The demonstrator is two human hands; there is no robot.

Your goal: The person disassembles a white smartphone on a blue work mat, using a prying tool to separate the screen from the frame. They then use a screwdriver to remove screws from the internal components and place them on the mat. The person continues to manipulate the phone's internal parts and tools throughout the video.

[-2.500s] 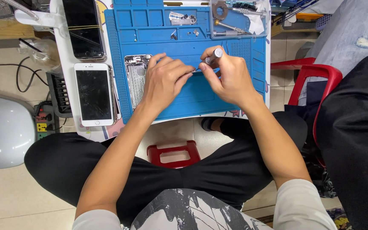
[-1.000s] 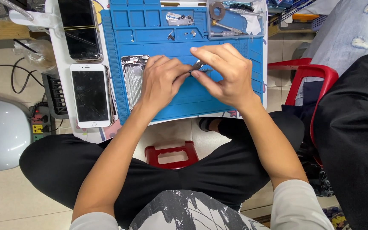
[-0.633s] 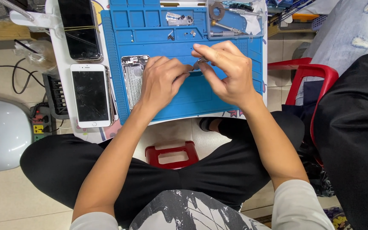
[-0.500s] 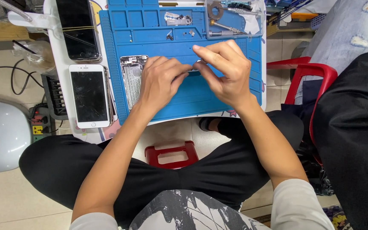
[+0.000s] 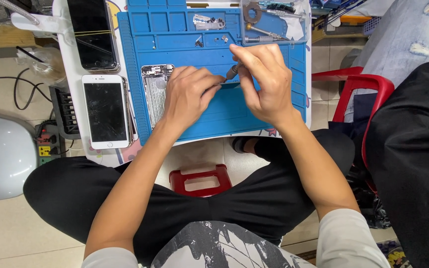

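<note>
Blue mat (image 5: 254,116) under both hands: left hand (image 5: 187,97) pins the open phone (image 5: 156,92), long axis running away from the body; right hand (image 5: 266,82) pinches a screwdriver (image 5: 233,72) just beside it.

Head-worn view, straight down, close over blue mat (image 5: 214,114)

Small white table (image 5: 209,139), low, set over tiled floor (image 5: 6,233). Blue mat (image 5: 269,106) covers most of the top, with compartments along its far edge. On the mat: opened phone body (image 5: 156,92) at left, loose screws (image 5: 198,42) and a metal part (image 5: 208,22) in the compartments, clear tray (image 5: 299,30) of tools at the far right corner. Left of the mat, directly on the table: white phone (image 5: 106,111) face up, black phone (image 5: 91,32) beyond it, a rubber band around it.
</note>
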